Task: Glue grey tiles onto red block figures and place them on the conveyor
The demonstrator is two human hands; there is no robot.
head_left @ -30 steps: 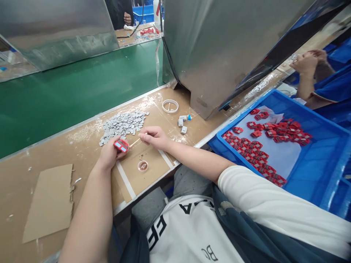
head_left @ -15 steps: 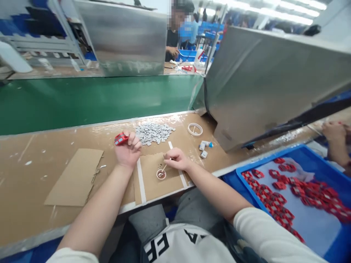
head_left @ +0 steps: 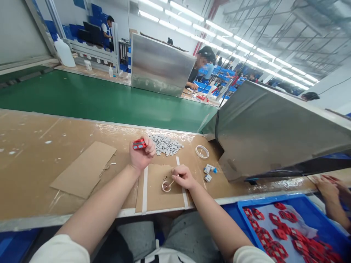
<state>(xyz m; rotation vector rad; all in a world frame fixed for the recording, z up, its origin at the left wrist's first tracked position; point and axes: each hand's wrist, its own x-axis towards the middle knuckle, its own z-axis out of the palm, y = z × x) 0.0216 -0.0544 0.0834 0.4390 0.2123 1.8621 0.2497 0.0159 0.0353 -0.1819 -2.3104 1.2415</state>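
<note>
My left hand [head_left: 142, 155] is raised over the bench, its fingers wrapped round a red toy car [head_left: 139, 144] with light blue windows. In my right hand [head_left: 183, 176] is a thin stick [head_left: 172, 183], pinched between thumb and fingers. The stick's lower end reaches into a small round cup [head_left: 166, 186] of dark reddish liquid. This cup stands on a cardboard sheet [head_left: 156, 197] held down by white tape strips. Behind my hands lies a pile of small grey pieces [head_left: 166, 144].
A blue tray [head_left: 274, 199] of red parts [head_left: 298, 239] is at the right, near another person's hands [head_left: 329, 188]. Tape roll [head_left: 202, 151] and small white boxes [head_left: 208, 178] lie right of the pile. Metal panels [head_left: 282, 128] and a green belt [head_left: 109, 106] stand beyond; cardboard [head_left: 83, 170] lies left.
The head view has tilted up and shifted, so the bench appears lower and further right. The red car has turned in my left hand. My right hand still has the stick in the cup.
</note>
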